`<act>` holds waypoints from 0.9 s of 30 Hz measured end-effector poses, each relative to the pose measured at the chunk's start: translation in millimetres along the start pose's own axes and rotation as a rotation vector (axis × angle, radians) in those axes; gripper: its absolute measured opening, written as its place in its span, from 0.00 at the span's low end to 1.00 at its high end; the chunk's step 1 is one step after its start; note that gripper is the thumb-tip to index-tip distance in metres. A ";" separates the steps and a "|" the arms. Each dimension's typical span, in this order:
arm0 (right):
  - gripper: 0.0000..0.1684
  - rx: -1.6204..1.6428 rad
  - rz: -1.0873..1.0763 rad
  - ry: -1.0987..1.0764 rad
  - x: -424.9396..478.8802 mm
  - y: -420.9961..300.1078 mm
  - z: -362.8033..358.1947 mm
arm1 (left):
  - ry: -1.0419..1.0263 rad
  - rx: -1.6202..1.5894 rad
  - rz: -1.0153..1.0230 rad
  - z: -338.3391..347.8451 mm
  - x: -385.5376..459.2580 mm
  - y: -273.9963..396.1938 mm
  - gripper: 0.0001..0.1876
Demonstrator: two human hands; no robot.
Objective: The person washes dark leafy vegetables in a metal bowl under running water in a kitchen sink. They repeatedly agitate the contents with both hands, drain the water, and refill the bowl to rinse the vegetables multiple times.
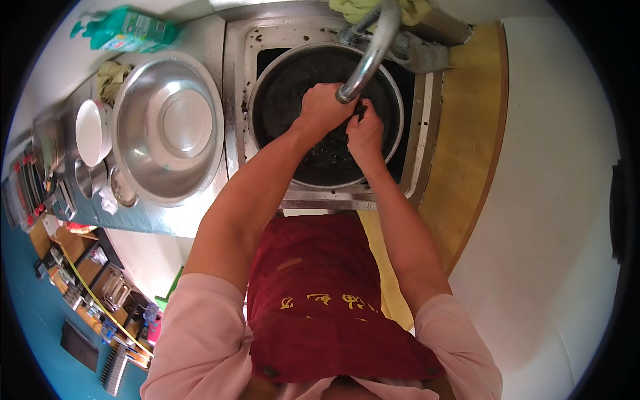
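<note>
A large round metal basin [401,112] of dark liquid stands in the sink, with small dark pieces in it. Above the liquid, my left hand [327,111] has its fingers curled beneath the spout of a metal faucet [372,55], which partly hides them. Close beside it on the right, my right hand [366,131] pinches a small dark piece [359,111] between thumb and fingers. Whether the left fingers also hold that piece is not clear.
Dark bits lie on the sink rim [239,105]. Left of it are an empty steel bowl [142,125], a white bowl [92,132] and a green pump bottle [132,31]. A grey cloth [425,54] hangs behind; a wooden ledge [465,135] runs along the right.
</note>
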State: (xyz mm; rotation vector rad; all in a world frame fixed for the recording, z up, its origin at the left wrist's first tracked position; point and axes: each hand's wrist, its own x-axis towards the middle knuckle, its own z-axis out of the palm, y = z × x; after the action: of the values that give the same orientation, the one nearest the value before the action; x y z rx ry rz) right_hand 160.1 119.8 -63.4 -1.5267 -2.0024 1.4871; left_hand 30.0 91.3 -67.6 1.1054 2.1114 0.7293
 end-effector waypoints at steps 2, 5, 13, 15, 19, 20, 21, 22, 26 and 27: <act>0.23 -0.179 -0.177 0.142 -3.1 7.4 1.1 | 0.131 0.094 0.289 14.2 15.3 -10.7 0.14; 0.31 -0.421 -0.265 0.225 -6.0 8.5 -1.4 | 0.111 0.321 0.599 21.7 33.2 -22.8 0.16; 0.41 -0.180 0.018 0.209 25.2 46.9 37.5 | -0.330 0.790 0.613 2.9 50.7 -17.6 0.21; 0.38 -0.173 -0.042 0.232 29.5 53.0 53.9 | -0.408 0.873 0.577 1.5 60.6 -31.1 0.21; 0.33 -0.212 -0.096 0.196 25.7 38.9 64.1 | -0.461 0.883 0.528 -4.6 64.5 -52.4 0.22; 0.32 -0.228 -0.064 0.121 24.3 35.3 61.5 | -0.448 0.870 0.507 -5.8 64.3 -55.2 0.23; 0.32 -0.245 -0.037 0.043 22.0 30.7 59.5 | -0.433 0.856 0.481 -5.4 62.5 -61.8 0.24; 0.31 -0.250 -0.073 0.053 19.7 30.3 60.9 | -0.417 0.840 0.455 -3.5 60.6 -70.4 0.25; 0.30 -0.340 -0.121 0.057 7.4 35.1 68.3 | -0.546 0.827 0.290 -16.0 45.2 -71.4 0.29; 0.30 -0.379 -0.111 0.051 5.0 36.1 68.8 | -0.583 0.835 0.270 -25.8 35.7 -58.3 0.29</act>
State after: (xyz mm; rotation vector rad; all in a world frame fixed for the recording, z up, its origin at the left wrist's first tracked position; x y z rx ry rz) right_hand 133.2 82.5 -126.2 -1.5332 -2.3947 1.0581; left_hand -34.2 88.4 -102.6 1.7845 1.7601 -0.4150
